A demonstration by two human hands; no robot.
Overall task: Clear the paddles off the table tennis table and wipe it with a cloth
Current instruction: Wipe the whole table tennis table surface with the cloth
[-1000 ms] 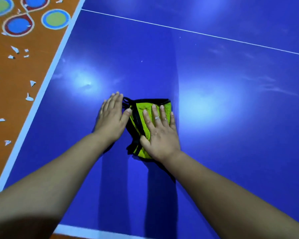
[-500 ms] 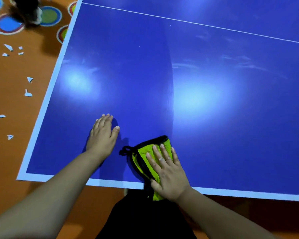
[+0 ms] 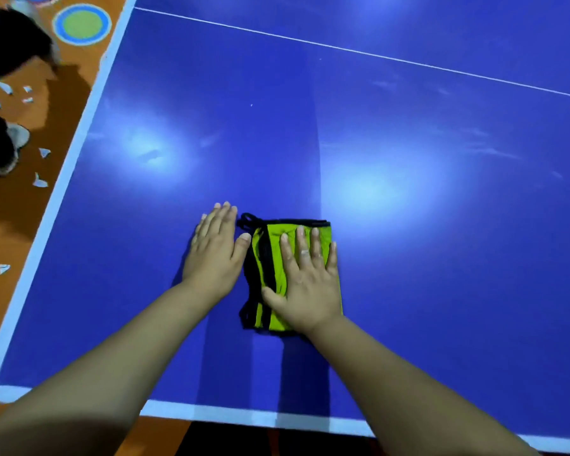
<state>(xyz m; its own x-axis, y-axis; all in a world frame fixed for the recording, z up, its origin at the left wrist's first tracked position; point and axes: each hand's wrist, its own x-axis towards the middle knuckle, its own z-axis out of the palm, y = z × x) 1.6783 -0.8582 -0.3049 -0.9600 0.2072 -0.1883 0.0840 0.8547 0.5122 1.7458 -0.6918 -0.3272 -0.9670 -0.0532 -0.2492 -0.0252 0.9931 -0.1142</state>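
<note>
far left is orange floor (image 3: pixel 0 324) with little white paper scraps (image 3: pixel 40 182) and a green-and-blue circle (image 3: pixel 81 24) on it, plus some dark blurry shapes (image 3: pixel 10 44) I can't make out. then the blue bench (image 3: pixel 441 258) starts, white border round it. left hand (image 3: pixel 216 251) lies flat on the bare top, fingers straight and together, holding nothing, thumb tip right by the cloth (image 3: pixel 272 258) (touching or not, can't tell). the cloth is folded, yellow-green with black trim, lying on the bench fairly near the front edge. right hand (image 3: pixel 310 291) is spread palm-down on top of it, fingers straight, pressing not gripping, with a ring (image 3: pixel 305 252) on. further right just glare patches (image 3: pixel 369 192) and a thin white line (image 3: pixel 375 55) crossing the far side
</note>
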